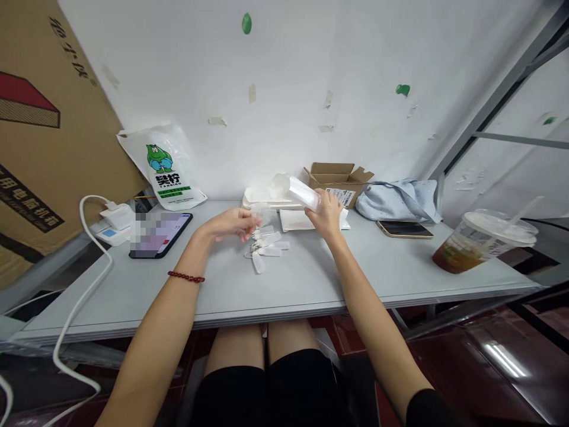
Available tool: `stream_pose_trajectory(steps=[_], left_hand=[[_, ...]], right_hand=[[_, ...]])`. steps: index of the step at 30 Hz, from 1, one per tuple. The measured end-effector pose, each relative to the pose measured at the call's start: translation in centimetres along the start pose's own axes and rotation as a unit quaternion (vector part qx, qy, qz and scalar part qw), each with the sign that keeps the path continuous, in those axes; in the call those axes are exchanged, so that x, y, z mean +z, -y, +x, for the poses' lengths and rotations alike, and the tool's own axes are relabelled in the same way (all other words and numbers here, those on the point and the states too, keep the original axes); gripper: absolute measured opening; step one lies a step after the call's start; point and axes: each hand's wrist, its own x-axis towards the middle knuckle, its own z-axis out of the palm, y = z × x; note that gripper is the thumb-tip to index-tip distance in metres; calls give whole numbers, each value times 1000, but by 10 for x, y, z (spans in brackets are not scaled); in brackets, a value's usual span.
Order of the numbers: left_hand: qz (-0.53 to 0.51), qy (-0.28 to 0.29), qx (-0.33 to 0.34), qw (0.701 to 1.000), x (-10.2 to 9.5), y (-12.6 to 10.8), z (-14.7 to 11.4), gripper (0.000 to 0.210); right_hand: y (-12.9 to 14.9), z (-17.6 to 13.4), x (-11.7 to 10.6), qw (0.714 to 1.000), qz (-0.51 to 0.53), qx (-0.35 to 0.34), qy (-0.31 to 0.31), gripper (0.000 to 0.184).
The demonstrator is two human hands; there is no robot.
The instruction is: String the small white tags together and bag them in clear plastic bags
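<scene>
My right hand [326, 214] is closed round one end of a clear plastic tube [301, 192], tilted above the table with its far end up and to the left. My left hand [235, 224] has its fingers curled together at a thin clear plastic piece [264, 214], perhaps a lid; its exact shape is blurred. Just right of and below the left fingers lies a loose cluster of small white translucent tags [269, 244] on the table. Behind the tube, a white packet [291, 219] lies flat, partly hidden by my right hand.
An opened cardboard box [331, 172] and a light blue cloth bag [398, 198] stand by the wall. Phones lie at left [166, 234] and right [405, 229]. A drink cup [482, 240] stands near the right end. A white plastic bag [166, 166] leans at left, near a white cable [95, 284].
</scene>
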Motion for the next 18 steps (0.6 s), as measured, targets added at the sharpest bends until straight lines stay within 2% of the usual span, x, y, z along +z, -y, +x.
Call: stream_pose_trajectory(steps=[3,6,8,10,13,15,18], left_hand=[[114,98,-85,985,-5,3,-4,25],[150,131,-122,972,-3,5,-2,17],[150,125,-101,976,-1,5,-1,14],[134,75,-50,987,0,3,-1,14],[60,-48,40,996,-3,0,-2,17],[-2,-122,82,989,-7,0,-1,21],[-56,-198,111,972,-11,2,1,27]], right_hand=[[-2,1,-1,1000,-3,5,4,47],[0,-1,1,1000,-10,-6,13,47],[1,-2,2,1000,-16,-12,22,47],[0,-3,5,999,-28,-18,32,48],[-4,-4,9,997,-55,-25,49,49],[-7,-4,12,996,-66,-29,60,50],[-9,-4,14,995,-54,-37,70,51]])
